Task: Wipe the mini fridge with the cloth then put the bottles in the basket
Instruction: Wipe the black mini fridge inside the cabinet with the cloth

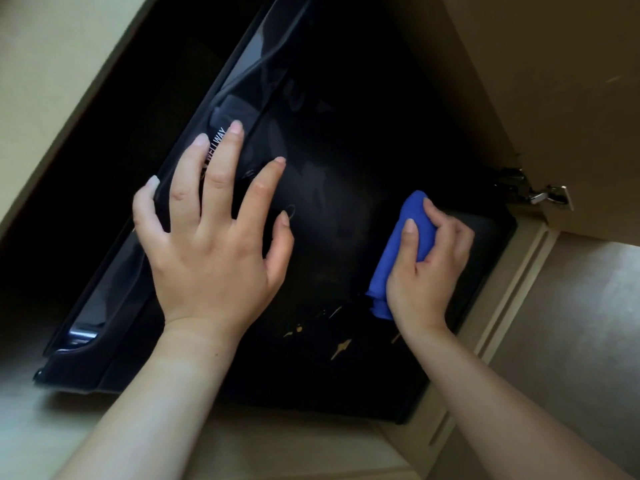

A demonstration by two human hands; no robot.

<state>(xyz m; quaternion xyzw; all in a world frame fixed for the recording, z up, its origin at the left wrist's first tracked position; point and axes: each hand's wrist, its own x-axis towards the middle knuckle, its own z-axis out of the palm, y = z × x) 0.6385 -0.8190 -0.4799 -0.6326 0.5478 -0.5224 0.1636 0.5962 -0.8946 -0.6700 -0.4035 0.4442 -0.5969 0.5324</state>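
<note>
The black mini fridge (pixel 346 133) fills the middle of the frame, set inside a beige wooden cabinet (pixel 554 81). The left hand (pixel 211 244) lies flat on the fridge's dark top at centre left. Its fingers are straight and spread, with the outer ones reaching over the glossy door edge (pixel 114 289), which carries white lettering. The right hand (pixel 426 268), at centre right, has its fingers and thumb curled round a bunched blue cloth (pixel 412 220). The cloth sits against the fridge top near its right edge. Pale scratches (pixel 341 348) mark the surface in the lower middle, between the two wrists. A metal hinge (pixel 533 192) sits on the cabinet frame at right.
</note>
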